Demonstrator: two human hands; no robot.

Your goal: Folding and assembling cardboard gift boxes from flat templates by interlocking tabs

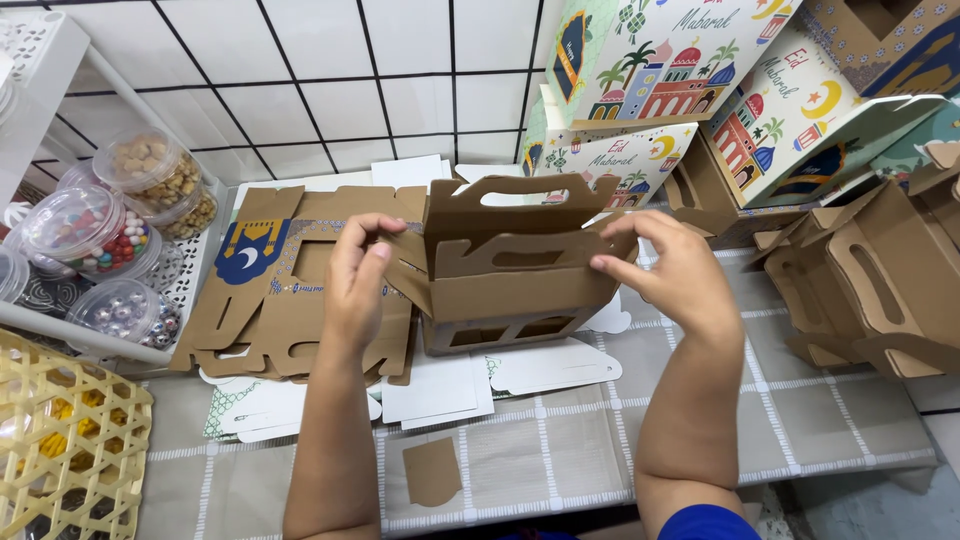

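A brown cardboard carry box (505,275) with a cut-out handle is held upright above the table between both hands. My left hand (358,270) pinches its left side flap. My right hand (672,270) grips its right end, thumb on the front panel. Under the box lies a stack of flat, unfolded brown box blanks (270,290), one with a blue printed arch. White flat blanks (440,385) lie beneath and in front of them.
Folded brown boxes (880,285) stand at the right, with colourful printed boxes (690,70) stacked behind. Clear round tubs of sweets and nuts (110,230) sit on a white shelf at the left. A yellow woven basket (60,450) is at the lower left. A small cardboard scrap (432,470) lies near the table's front edge.
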